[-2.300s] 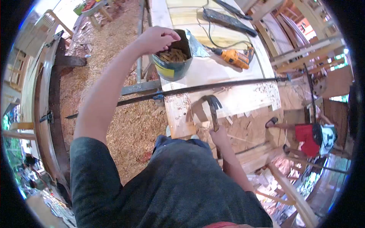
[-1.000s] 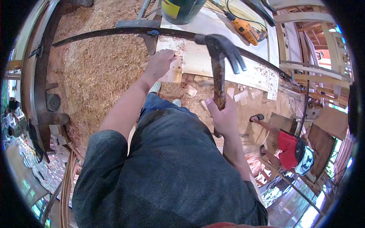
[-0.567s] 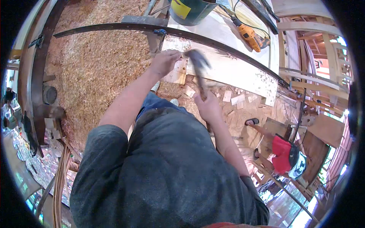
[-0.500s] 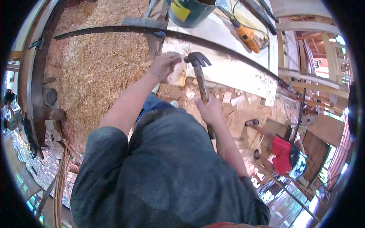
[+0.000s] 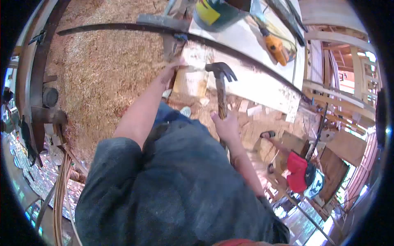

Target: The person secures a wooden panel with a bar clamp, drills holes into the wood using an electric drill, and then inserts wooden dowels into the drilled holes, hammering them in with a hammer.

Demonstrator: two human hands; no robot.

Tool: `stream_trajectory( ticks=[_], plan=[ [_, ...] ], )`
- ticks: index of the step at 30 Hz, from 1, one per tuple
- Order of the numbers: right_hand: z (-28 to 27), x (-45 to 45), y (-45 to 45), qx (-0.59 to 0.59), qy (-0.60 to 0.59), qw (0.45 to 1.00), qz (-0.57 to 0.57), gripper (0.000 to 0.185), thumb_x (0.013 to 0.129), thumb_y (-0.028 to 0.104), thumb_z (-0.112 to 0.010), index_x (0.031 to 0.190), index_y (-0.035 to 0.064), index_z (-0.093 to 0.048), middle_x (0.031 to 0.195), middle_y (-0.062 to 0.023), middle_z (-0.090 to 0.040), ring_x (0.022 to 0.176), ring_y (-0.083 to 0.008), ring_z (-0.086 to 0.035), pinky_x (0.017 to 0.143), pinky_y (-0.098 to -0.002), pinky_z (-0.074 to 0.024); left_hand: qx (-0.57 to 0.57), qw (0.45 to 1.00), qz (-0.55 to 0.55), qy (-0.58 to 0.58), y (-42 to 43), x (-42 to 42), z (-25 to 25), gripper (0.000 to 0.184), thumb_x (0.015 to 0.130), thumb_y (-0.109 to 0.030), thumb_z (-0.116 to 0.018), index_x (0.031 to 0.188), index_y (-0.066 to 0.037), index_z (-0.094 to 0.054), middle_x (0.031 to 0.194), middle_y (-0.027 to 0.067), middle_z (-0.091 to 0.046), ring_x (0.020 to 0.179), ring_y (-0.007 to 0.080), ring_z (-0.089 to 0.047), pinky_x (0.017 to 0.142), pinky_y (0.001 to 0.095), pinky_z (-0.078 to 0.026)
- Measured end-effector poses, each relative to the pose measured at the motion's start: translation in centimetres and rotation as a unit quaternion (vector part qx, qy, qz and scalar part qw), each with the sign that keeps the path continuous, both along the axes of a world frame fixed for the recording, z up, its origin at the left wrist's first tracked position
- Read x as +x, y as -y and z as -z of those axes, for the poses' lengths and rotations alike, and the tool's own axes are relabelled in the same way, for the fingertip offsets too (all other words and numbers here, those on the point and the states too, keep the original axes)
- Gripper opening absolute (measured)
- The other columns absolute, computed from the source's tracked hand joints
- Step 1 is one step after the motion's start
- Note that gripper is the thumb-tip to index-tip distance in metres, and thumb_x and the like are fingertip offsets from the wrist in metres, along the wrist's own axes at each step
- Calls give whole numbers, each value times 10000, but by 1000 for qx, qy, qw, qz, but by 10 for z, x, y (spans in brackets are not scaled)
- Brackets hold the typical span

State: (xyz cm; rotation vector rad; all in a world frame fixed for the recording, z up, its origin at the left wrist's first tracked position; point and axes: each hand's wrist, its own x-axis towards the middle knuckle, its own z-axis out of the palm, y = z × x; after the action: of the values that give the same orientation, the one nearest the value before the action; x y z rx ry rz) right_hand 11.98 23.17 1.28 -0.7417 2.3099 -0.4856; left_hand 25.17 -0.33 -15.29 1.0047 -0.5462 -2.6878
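My right hand (image 5: 227, 126) is wrapped round the wooden handle of a claw hammer (image 5: 221, 88), whose head is raised near the end of a pale board (image 5: 192, 84). Beside that board's left edge is my left hand (image 5: 171, 70), smeared by motion, so its fingers and anything between them cannot be made out. A long dark metal bar (image 5: 246, 60) lies across the boards, with a blue clamp part (image 5: 180, 37) on it just above my left hand.
A dark bucket (image 5: 219, 17) with a yellow label stands beyond the bar. An orange drill (image 5: 276, 48) lies right of it. Wood shavings (image 5: 102, 69) cover the floor at left. A person in red shorts (image 5: 296, 172) is at the lower right.
My left hand has gone from over the bucket to the near board's end, then shifted to its left edge. The hammer, swung over the board moments ago, is now a little apart from my left hand.
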Motion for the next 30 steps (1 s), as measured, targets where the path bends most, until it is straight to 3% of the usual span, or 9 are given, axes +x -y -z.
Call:
stream_trajectory(
  ticks=[2,5,8,12,16,23,26,27,30],
  plan=[
    [-40,0,9,-40,-62,997,31,262,926,236,-734,872,-6,-648,800,-99,-687,732,-205,-643,688,-364,-515,7,1000,11,3,11,2,11,624,930,-498,-673,1316,-10,-633,1219,171,-714,1083,288,-705,997,426,-549],
    [-137,-18,25,-497,22,857,135,50,918,96,-666,937,60,-638,745,-76,-621,654,-153,-593,550,-288,-473,68,997,7,-38,13,-10,17,652,875,-464,-722,1307,15,-623,1199,185,-714,1053,313,-712,976,460,-564],
    [-183,-37,26,-581,-104,793,-148,143,986,171,-589,931,43,-622,833,-118,-642,716,-211,-614,623,-331,-504,25,998,-23,-52,10,-14,13,674,865,-457,-716,1322,25,-606,1201,194,-712,1058,316,-710,970,476,-567],
    [-2,0,-8,-204,-72,976,15,228,955,247,-672,1019,29,-666,885,-122,-679,830,-253,-653,758,-413,-520,63,996,1,-70,12,-12,28,670,872,-442,-694,1341,26,-592,1204,205,-708,1069,323,-706,985,475,-560],
    [-50,17,33,-18,-23,999,37,248,915,243,-727,999,18,-666,829,-97,-677,808,-225,-652,752,-407,-520,42,998,-13,-54,25,-22,36,652,878,-424,-674,1342,26,-592,1220,221,-701,1081,345,-701,1008,474,-547],
    [-134,-31,24,-609,-42,785,-102,228,948,265,-692,941,39,-662,859,-98,-674,808,-244,-638,739,-371,-518,58,996,13,-65,15,-15,37,665,864,-440,-675,1332,25,-594,1211,217,-703,1084,356,-698,995,490,-555],
    [50,-1,-41,-217,-77,970,81,265,964,303,-680,893,49,-664,849,-94,-673,787,-265,-634,743,-368,-517,68,996,21,-47,18,-14,40,680,848,-452,-682,1326,23,-594,1209,215,-704,1080,356,-700,987,490,-560],
    [24,10,-11,24,-15,999,-20,197,947,227,-705,905,40,-657,832,-76,-664,793,-206,-623,715,-351,-503,77,996,32,-43,15,-12,34,684,842,-455,-685,1324,23,-594,1209,215,-704,1078,355,-701,986,490,-562],
    [-30,17,28,6,111,983,148,201,910,222,-745,895,42,-658,809,-58,-658,791,-159,-619,694,-328,-495,70,995,19,-73,27,-15,30,692,830,-435,-693,1334,26,-586,1210,214,-703,1075,352,-704,986,494,-561]
  ],
)
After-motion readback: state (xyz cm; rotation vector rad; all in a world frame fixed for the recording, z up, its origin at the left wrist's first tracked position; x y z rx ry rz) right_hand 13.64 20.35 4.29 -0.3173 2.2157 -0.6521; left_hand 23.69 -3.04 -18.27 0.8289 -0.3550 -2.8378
